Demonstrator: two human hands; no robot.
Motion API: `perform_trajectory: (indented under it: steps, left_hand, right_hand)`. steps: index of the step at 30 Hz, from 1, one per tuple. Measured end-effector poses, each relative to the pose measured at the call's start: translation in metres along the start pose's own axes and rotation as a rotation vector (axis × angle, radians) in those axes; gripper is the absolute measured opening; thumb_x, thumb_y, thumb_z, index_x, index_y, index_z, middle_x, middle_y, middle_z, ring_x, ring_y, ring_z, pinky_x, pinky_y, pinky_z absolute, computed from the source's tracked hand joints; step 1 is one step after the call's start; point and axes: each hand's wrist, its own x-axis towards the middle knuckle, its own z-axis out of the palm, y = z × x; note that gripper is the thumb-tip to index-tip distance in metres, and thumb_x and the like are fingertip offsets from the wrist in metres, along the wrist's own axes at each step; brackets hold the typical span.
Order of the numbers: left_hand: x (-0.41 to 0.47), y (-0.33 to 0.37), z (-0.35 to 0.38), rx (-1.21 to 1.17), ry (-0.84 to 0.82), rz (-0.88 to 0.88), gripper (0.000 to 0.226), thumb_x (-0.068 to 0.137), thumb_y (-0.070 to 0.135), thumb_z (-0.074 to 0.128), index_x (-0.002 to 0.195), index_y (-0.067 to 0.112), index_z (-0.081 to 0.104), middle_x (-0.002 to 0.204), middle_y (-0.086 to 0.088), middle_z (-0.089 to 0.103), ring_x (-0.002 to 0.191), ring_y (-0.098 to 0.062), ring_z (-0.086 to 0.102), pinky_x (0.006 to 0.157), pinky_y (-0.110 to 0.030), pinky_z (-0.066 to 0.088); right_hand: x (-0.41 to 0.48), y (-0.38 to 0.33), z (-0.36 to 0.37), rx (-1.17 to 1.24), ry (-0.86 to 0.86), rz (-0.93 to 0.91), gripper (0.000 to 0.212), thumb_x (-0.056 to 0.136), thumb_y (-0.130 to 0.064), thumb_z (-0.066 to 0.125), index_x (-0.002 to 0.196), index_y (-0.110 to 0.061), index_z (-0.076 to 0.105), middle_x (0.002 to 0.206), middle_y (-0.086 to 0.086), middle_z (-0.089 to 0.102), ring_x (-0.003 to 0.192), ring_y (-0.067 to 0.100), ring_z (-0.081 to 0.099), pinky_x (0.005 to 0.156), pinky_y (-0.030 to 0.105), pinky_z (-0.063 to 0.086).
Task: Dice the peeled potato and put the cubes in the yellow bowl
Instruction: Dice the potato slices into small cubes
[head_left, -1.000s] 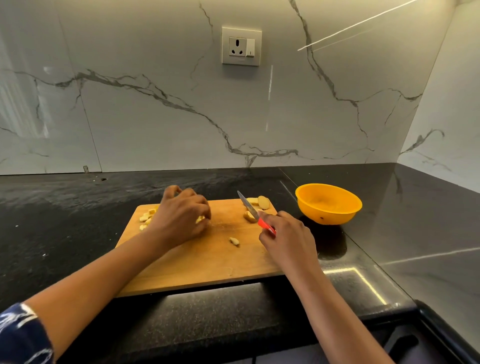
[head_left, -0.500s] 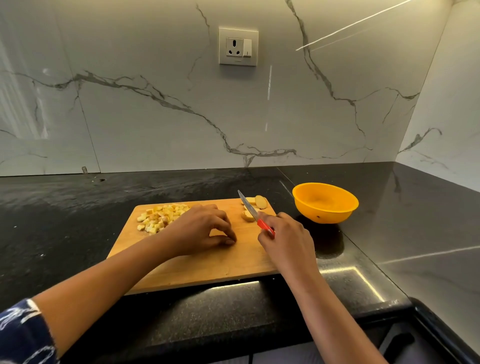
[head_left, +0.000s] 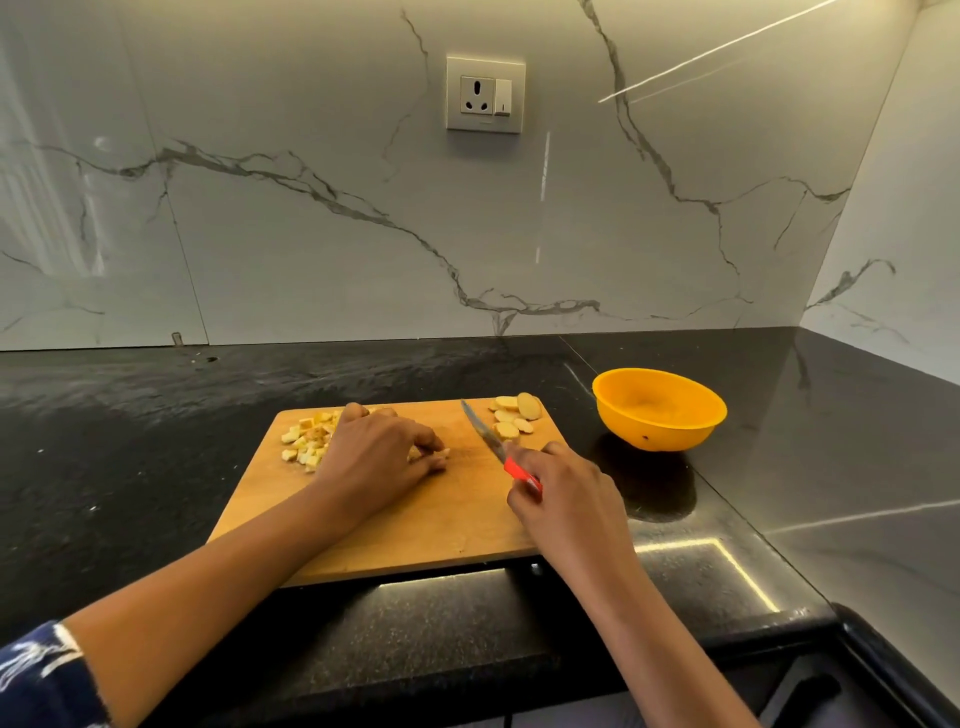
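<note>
A wooden cutting board (head_left: 431, 525) lies on the black counter. A pile of potato cubes (head_left: 306, 439) sits at the board's far left corner, and several potato slices (head_left: 511, 413) lie at its far right corner. My left hand (head_left: 376, 457) rests on the board's middle with curled fingers pinching a small potato piece (head_left: 441, 453). My right hand (head_left: 563, 501) grips a red-handled knife (head_left: 491, 441), blade pointing away and up over the board. The yellow bowl (head_left: 660, 408) stands to the right of the board, with no cubes visible inside.
The black counter (head_left: 156, 441) runs to a marble wall with a socket (head_left: 485, 93). The counter's front edge lies just below the board. A second marble wall closes the right side behind the bowl.
My left hand went from the cube pile to the lone piece on the board's middle and now pinches it a little farther back. The knife hand barely moved.
</note>
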Motion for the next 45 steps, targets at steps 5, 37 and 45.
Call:
perform_trajectory:
  steps: [5,37,45]
  left_hand:
    - [-0.007,-0.003,-0.002,-0.009,0.015,-0.004,0.032,0.092,0.052,0.046,0.118,0.041,0.061,0.109,0.011,0.066,0.099,-0.004,0.053,0.086,-0.025,0.028]
    - [-0.006,-0.02,-0.011,-0.099,0.275,-0.137,0.034,0.086,0.026,0.065,0.119,0.03,0.062,0.105,0.009,0.067,0.099,-0.015,0.057,0.081,-0.032,0.025]
    - [-0.01,-0.046,-0.013,-0.149,0.198,0.305,0.051,0.085,0.027,0.049,0.135,0.038,0.043,0.132,0.012,0.054,0.124,-0.01,0.04,0.095,-0.036,0.037]
  right_hand:
    - [-0.016,-0.013,0.002,0.023,-0.038,-0.079,0.046,0.097,-0.034,0.046,0.143,-0.038,0.039,0.098,-0.014,0.045,0.085,0.004,0.042,0.07,0.019,0.035]
    - [-0.001,-0.014,-0.027,-0.138,-0.045,-0.186,0.046,0.096,-0.03,0.051,0.141,-0.039,0.042,0.112,-0.009,0.052,0.086,0.006,0.049,0.06,0.016,0.031]
    - [0.012,-0.011,-0.003,-0.207,-0.019,-0.372,0.05,0.075,-0.014,0.078,0.118,-0.037,0.066,0.091,-0.006,0.054,0.066,0.005,0.046,0.05,0.02,0.034]
